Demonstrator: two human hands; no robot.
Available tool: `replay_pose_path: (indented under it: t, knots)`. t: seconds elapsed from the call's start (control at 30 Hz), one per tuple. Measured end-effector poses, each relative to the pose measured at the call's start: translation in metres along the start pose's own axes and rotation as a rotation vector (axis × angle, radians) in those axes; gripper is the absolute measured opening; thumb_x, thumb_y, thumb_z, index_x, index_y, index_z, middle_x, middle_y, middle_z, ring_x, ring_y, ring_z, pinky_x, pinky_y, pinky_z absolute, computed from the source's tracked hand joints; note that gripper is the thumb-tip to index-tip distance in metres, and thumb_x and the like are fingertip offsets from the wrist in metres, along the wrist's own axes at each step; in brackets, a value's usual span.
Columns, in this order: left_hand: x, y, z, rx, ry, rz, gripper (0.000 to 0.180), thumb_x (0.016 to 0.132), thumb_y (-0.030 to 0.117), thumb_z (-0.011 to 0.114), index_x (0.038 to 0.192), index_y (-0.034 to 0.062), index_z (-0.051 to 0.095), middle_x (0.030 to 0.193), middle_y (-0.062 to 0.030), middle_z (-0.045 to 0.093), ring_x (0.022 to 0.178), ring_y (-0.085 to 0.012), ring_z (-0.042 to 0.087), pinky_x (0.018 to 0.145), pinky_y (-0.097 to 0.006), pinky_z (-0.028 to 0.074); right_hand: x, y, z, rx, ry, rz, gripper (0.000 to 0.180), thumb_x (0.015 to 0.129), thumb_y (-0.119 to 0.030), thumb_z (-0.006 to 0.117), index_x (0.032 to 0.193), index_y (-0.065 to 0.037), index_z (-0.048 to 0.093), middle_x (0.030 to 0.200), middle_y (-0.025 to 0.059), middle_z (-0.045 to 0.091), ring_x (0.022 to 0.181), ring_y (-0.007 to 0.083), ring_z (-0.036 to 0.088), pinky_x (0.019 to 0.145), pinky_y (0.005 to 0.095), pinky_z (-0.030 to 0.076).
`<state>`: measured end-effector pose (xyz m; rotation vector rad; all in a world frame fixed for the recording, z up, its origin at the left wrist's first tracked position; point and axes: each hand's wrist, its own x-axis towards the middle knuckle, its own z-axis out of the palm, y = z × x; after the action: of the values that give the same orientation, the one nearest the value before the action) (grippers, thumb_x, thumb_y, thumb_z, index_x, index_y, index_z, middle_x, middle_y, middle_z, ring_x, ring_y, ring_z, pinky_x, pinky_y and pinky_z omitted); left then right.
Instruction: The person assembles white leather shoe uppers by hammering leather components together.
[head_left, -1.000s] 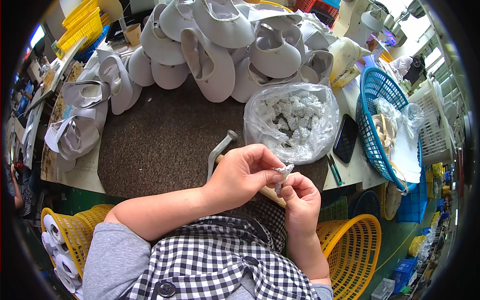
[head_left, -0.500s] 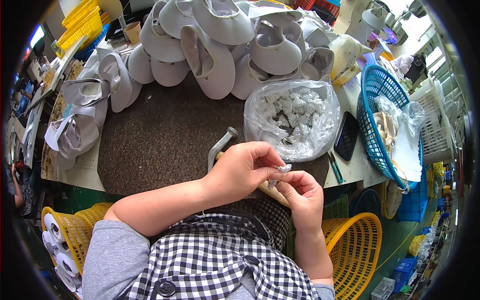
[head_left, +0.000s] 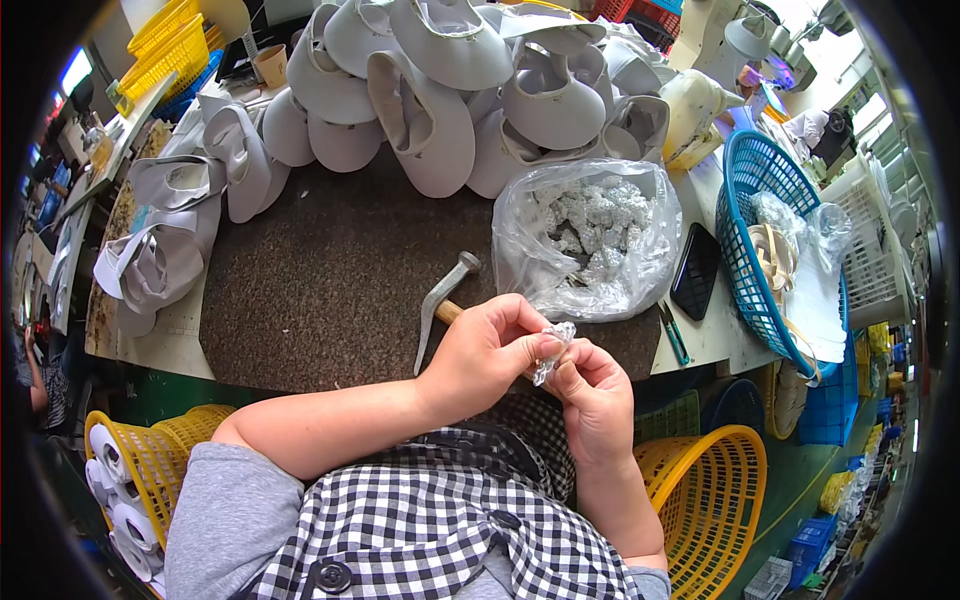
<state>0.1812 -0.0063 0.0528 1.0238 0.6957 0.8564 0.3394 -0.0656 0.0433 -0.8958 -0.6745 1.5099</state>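
Clear plastic bag [head_left: 515, 255] of silvery clumps [head_left: 595, 225] stands beyond | steel-headed, wooden-handled hammer [head_left: 433, 297] lies partly behind bare hands [head_left: 478, 360] | both pinch crumpled silver scrap [head_left: 562, 335] between them | slightly lower now, baring more handle

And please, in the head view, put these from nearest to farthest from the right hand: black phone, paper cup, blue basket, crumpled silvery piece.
1. Crumpled silvery piece: touching the right hand.
2. Black phone: ahead, to the hand's right.
3. Blue basket: farther right, beyond the phone.
4. Paper cup: far back, on the left.
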Motion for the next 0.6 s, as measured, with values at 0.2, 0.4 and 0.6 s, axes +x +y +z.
replay_pose_path:
  t: [0.2, 0.4, 0.6]
  knots:
    - [-0.006, -0.005, 0.001, 0.160, 0.051, 0.223, 0.007, 0.090, 0.003, 0.063, 0.091, 0.0015, 0.056, 0.095, -0.0047, 0.059, 0.085, -0.0077, 0.057, 0.075, -0.023, 0.049, 0.001, 0.000, 0.009, -0.143, 0.029, -0.099, 0.008, 0.089, -0.008, 0.068, 0.091, -0.004, 0.061, 0.092, 0.0015, 0.062, 0.086, 0.0085, 0.056, 0.082, 0.0230, 0.044]
    - [-0.006, -0.020, 0.004, 0.114, 0.033, 0.283, 0.009, 0.090, 0.001, 0.062, 0.095, 0.0011, 0.054, 0.095, -0.0051, 0.059, 0.087, -0.0100, 0.059, 0.079, -0.025, 0.051, 0.004, -0.005, 0.002, 0.105, 0.004, 0.100, 0.013, 0.089, -0.012, 0.068, 0.095, -0.003, 0.060, 0.092, 0.0028, 0.064, 0.085, 0.0088, 0.057, 0.080, 0.0234, 0.046]
    - [-0.004, -0.006, 0.003, -0.105, 0.012, -0.029, 0.010, 0.092, 0.008, 0.063, 0.095, 0.0028, 0.055, 0.091, -0.0019, 0.060, 0.086, -0.0087, 0.059, 0.079, -0.024, 0.049, 0.006, -0.002, 0.006, -0.080, -0.030, -0.176, 0.011, 0.086, -0.004, 0.070, 0.091, -0.003, 0.060, 0.090, 0.0021, 0.062, 0.082, 0.0098, 0.057, 0.077, 0.0240, 0.047]
